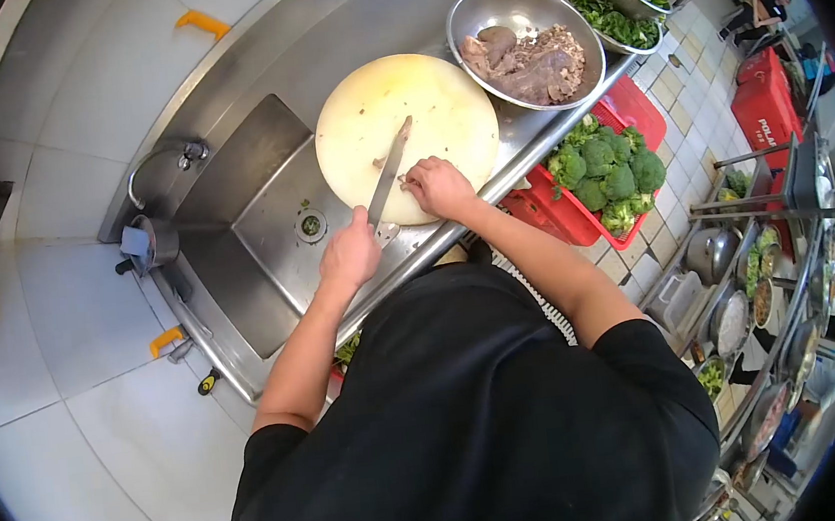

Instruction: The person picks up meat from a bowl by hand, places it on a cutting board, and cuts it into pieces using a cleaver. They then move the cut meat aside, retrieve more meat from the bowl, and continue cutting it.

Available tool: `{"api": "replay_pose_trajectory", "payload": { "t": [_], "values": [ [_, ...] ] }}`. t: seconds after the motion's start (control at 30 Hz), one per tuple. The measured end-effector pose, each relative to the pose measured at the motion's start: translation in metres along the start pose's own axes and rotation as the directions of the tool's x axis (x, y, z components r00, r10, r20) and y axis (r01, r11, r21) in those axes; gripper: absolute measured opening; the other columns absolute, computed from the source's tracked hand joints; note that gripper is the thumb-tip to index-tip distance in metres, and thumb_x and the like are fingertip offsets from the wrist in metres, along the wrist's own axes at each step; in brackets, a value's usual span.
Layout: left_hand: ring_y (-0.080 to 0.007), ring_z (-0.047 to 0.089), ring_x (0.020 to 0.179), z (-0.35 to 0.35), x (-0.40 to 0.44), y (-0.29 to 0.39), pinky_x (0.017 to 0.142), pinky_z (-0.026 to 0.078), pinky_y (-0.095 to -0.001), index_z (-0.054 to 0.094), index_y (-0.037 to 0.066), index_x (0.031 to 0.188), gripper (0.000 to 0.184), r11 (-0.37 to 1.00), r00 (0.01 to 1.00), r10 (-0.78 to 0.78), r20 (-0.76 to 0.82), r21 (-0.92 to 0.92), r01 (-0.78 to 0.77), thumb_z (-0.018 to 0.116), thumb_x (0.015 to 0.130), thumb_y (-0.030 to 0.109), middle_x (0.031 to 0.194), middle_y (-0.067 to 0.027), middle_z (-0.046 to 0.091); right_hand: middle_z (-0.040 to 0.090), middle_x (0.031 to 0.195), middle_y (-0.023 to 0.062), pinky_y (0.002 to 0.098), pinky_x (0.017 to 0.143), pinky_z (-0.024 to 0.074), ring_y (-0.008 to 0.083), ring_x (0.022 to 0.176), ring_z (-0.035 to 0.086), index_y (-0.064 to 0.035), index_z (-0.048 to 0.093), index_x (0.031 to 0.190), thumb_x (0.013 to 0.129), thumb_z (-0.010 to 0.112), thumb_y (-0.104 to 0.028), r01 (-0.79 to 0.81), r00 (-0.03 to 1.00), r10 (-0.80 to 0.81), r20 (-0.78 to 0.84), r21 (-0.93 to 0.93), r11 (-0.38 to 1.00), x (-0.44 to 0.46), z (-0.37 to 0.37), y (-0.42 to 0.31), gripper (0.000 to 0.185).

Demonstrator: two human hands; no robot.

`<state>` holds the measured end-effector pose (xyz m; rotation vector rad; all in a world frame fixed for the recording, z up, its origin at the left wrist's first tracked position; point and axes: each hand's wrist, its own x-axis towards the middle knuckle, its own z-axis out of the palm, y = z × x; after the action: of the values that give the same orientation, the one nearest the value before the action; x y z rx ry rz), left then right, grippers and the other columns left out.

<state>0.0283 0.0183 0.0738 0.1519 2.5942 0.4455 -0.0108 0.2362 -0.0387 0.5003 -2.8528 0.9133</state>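
My left hand (350,254) is wrapped round the handle of a long knife (388,178). The blade lies slanted over a round, pale cutting board (442,97), its tip pointing away from me. Just right of the blade, my right hand (439,186) has its fingers curled together on a small piece of meat (404,180) at the near part of the board. Small scraps lie on the board around the blade. Beyond the board at the right, a metal bowl (462,17) holds large, dark cooked meat pieces (538,73).
The steel sink (266,205) with a faucet (143,173) is left of the board. Bowls of leafy greens (605,16) stand at the far right. Below the counter's right edge, a red crate (646,110) holds broccoli (610,167). A seated person (768,8) is far off, near shelves with pans.
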Motion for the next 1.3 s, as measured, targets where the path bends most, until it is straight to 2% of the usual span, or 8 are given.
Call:
{"api": "replay_pose_trajectory", "payload": {
  "t": [0.27,0.37,0.57,0.67,0.87,0.97,1.17,1.3],
  "values": [
    [-0.0528,0.069,0.095,-0.015,-0.027,0.018,0.085,0.052,-0.0623,0.049,0.003,0.118,0.022,0.999,0.996,-0.011,0.088,0.050,0.007,0.048,0.103,0.019,0.097,-0.0345,0.070,0.070,0.096,0.0138,0.0438,0.090,0.0533,0.0315,0.097,0.067,-0.0062,0.071,0.097,0.094,0.065,-0.022,0.034,0.995,-0.028,0.094,-0.073,0.997,0.008,-0.002,0.005,0.018],
    [-0.0525,0.069,0.095,0.019,-0.005,0.008,0.086,0.052,-0.0621,0.048,0.002,0.118,0.022,1.000,0.998,-0.008,0.058,-0.006,0.009,0.049,0.103,0.017,0.096,-0.0342,0.070,0.070,0.096,0.0131,0.0446,0.090,0.0528,0.0311,0.097,0.067,-0.0067,0.071,0.096,0.094,0.065,-0.023,0.061,0.998,-0.059,0.038,-0.059,0.996,0.004,0.001,0.006,0.017],
    [-0.0525,0.068,0.095,-0.011,-0.002,0.022,0.085,0.052,-0.0611,0.046,0.002,0.122,0.025,0.998,0.995,0.037,0.091,0.039,-0.041,0.051,0.102,0.016,0.097,-0.0340,0.070,0.071,0.092,0.0120,0.0435,0.088,0.0530,0.0309,0.095,0.067,-0.0070,0.071,0.097,0.094,0.066,-0.022,0.082,0.996,-0.083,0.025,0.013,0.997,0.002,-0.004,0.012,0.016],
    [-0.0522,0.068,0.095,0.007,-0.009,0.021,0.085,0.052,-0.0610,0.047,0.001,0.122,0.026,0.998,0.990,-0.065,0.128,0.028,0.062,0.053,0.101,0.016,0.097,-0.0336,0.070,0.071,0.090,0.0125,0.0426,0.088,0.0533,0.0311,0.094,0.067,-0.0073,0.071,0.096,0.093,0.067,-0.020,0.101,0.995,-0.101,-0.011,0.040,0.994,-0.001,0.003,0.017,0.014],
    [-0.0525,0.068,0.096,-0.011,0.001,0.036,0.087,0.050,-0.0626,0.047,0.002,0.122,0.025,1.000,0.996,0.001,0.086,0.031,-0.004,0.052,0.102,0.016,0.098,-0.0342,0.070,0.071,0.090,0.0109,0.0415,0.089,0.0540,0.0299,0.094,0.067,-0.0076,0.072,0.092,0.091,0.069,-0.020,0.065,0.997,-0.063,-0.046,0.045,0.997,-0.001,-0.001,0.014,0.013],
    [-0.0520,0.068,0.097,0.000,-0.009,0.032,0.086,0.051,-0.0625,0.047,0.002,0.121,0.023,0.994,0.984,-0.095,0.151,0.060,0.087,0.051,0.103,0.016,0.098,-0.0341,0.070,0.070,0.089,0.0104,0.0413,0.089,0.0541,0.0293,0.094,0.067,-0.0074,0.071,0.092,0.091,0.069,-0.020,0.139,0.988,-0.134,-0.082,0.062,0.988,-0.005,0.001,0.018,0.013],
    [-0.0522,0.069,0.094,-0.002,0.003,0.028,0.085,0.051,-0.0629,0.046,0.004,0.125,0.026,0.999,0.997,0.022,0.076,0.042,-0.026,0.051,0.103,0.017,0.095,-0.0329,0.071,0.070,0.089,0.0097,0.0408,0.088,0.0540,0.0288,0.093,0.066,-0.0076,0.072,0.092,0.090,0.070,-0.020,0.104,0.995,-0.103,-0.014,0.057,0.993,-0.003,-0.001,0.020,0.012],
    [-0.0534,0.067,0.091,0.026,-0.001,0.027,0.083,0.051,-0.0624,0.048,0.002,0.124,0.027,0.999,0.997,-0.047,0.066,-0.015,0.049,0.052,0.103,0.019,0.092,-0.0338,0.069,0.070,0.089,0.0100,0.0409,0.088,0.0540,0.0291,0.095,0.066,-0.0078,0.072,0.093,0.089,0.070,-0.017,0.140,0.989,-0.137,-0.050,0.072,0.987,-0.009,-0.002,0.017,0.011]
  ]
}}
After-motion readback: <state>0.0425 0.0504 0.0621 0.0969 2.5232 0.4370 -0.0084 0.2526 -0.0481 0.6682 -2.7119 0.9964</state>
